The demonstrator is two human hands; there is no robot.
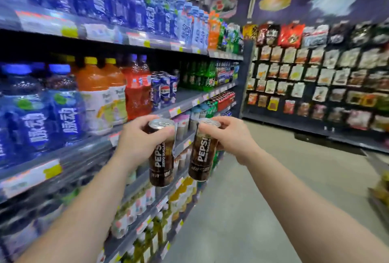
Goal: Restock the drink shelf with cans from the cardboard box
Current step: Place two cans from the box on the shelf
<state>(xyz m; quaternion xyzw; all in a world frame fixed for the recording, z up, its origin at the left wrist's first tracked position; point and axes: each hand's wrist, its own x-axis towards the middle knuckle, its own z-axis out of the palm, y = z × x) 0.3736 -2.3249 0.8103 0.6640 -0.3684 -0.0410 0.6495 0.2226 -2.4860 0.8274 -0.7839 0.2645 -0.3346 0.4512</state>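
Note:
My left hand grips the top of a tall black Pepsi Zero Sugar can, which hangs upright below my fingers. A second black Pepsi can is held the same way by my right hand, tilted slightly left. Both cans hang side by side in the air in front of the drink shelf. On that shelf stand blue Pepsi cans, with a bare stretch of shelf to their right. The cardboard box is out of view.
The shelving on my left carries blue water bottles, orange juice bottles, red bottles and green bottles. A wall of hanging snack packets closes the aisle ahead. The grey floor runs along the right.

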